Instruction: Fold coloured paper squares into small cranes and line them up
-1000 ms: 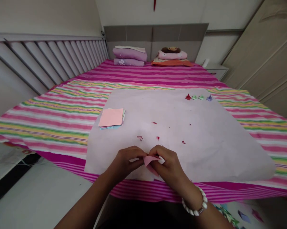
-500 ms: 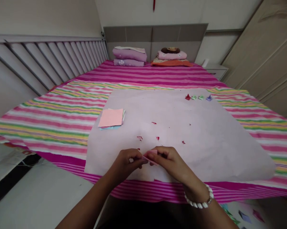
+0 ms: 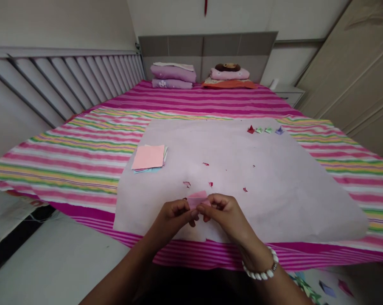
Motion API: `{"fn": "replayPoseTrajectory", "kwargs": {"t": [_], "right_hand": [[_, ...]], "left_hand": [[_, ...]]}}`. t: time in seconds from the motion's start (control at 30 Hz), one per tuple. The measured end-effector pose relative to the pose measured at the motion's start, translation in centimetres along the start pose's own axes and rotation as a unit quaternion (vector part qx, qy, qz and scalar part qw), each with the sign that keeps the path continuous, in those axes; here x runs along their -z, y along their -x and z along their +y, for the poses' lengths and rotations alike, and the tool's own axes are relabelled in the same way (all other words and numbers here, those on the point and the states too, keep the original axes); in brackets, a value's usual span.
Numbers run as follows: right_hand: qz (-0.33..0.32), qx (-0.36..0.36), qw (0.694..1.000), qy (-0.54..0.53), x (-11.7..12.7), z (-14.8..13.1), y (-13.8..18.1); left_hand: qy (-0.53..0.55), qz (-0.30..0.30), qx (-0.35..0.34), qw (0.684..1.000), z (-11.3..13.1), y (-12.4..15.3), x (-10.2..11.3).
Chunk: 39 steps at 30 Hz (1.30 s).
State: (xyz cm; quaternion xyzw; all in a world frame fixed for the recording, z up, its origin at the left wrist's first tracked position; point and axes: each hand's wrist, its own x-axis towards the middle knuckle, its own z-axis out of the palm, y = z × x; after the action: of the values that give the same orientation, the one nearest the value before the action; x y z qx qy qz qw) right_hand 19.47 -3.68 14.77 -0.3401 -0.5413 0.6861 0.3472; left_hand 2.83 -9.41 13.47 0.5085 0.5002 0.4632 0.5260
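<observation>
Both hands pinch a small folded pink paper (image 3: 197,198) just above the near edge of a large white sheet (image 3: 274,190) spread on the bed. My left hand (image 3: 174,216) grips its left side with closed fingers. My right hand (image 3: 227,214), with a white bead bracelet at the wrist, grips its right side. A stack of coloured paper squares (image 3: 148,158), pink on top, lies to the left on the sheet. Several small folded paper pieces (image 3: 264,129) sit in a row at the sheet's far right.
Tiny red paper scraps (image 3: 197,184) dot the sheet beyond my hands. A striped bedspread (image 3: 67,148) covers the bed. Folded blankets and pillows (image 3: 191,74) lie at the headboard. A slatted rail (image 3: 67,80) runs along the left. More folded pieces (image 3: 318,288) lie on the floor, lower right.
The pink paper has been turned and lifted, from hanging point-down between my hands to standing as a flat edge above my fingertips. My hands shifted slightly away from me.
</observation>
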Motion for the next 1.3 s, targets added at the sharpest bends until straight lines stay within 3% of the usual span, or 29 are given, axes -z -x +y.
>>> {"fn": "replayPoseTrajectory", "kwargs": {"t": [0.2, 0.37, 0.53, 0.67, 1.03, 1.3], "right_hand": [[-0.008, -0.024, 0.998, 0.057, -0.3, 0.0, -0.1], [-0.019, -0.015, 0.999, 0.024, -0.5, 0.4, 0.0], [0.003, -0.011, 1.000, 0.004, -0.2, 0.6, 0.0], [0.009, -0.004, 1.000, -0.018, -0.3, 0.7, 0.0], [0.000, -0.002, 0.999, 0.050, -0.7, 1.2, 0.3], [-0.024, 0.016, 0.995, 0.095, -1.1, 1.7, 0.5]], "left_hand": [[0.002, 0.062, -0.028, 0.998, 0.9, -0.3, -0.2], [-0.031, 0.118, -0.036, 0.992, 1.4, -0.6, -0.5], [0.052, 0.127, -0.003, 0.991, 0.8, -0.8, -0.6], [0.124, 0.151, -0.029, 0.980, 0.8, -0.8, -0.8], [0.092, 0.142, -0.054, 0.984, 1.0, -1.0, -1.1], [0.079, 0.200, -0.054, 0.975, 1.5, -1.0, -1.0]]}}
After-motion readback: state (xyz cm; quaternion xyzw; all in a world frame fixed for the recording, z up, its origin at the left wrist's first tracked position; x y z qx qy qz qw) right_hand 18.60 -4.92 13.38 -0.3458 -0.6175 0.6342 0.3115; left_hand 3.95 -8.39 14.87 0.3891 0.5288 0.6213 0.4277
